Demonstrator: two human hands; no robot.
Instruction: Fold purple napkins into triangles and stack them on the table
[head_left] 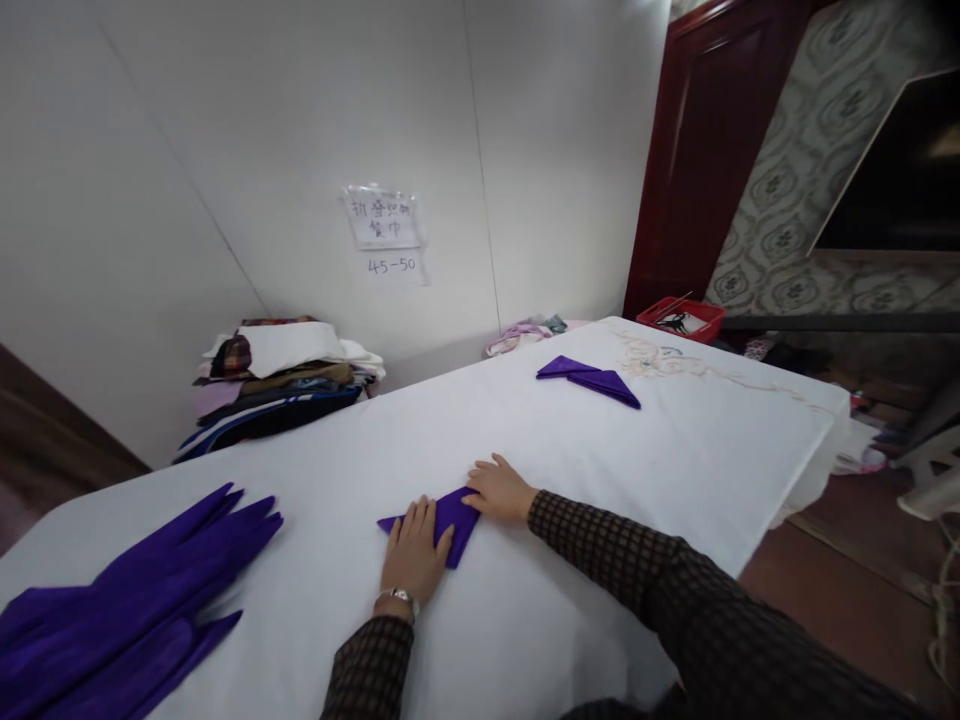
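A purple napkin (459, 535), folded into a pointed shape, lies on the white tablecloth in front of me. My left hand (414, 555) rests flat across its left part, fingers stretched out and thumb apart. At the napkin's upper right corner is my right hand (504, 492), fingers spread and thumb touching the cloth. Part of the napkin is hidden under both hands. Farther back to the right sits another folded purple napkin (592, 380). Several loosely layered purple napkins (142, 610) lie at the left, their pointed corners towards the middle.
The white-covered table (337, 620) runs up towards a wall with a handwritten sign (385, 235). Behind it is a pile of folded clothes (289, 380). A red basket (686, 318) stands past the far right corner, near a dark red door (712, 130).
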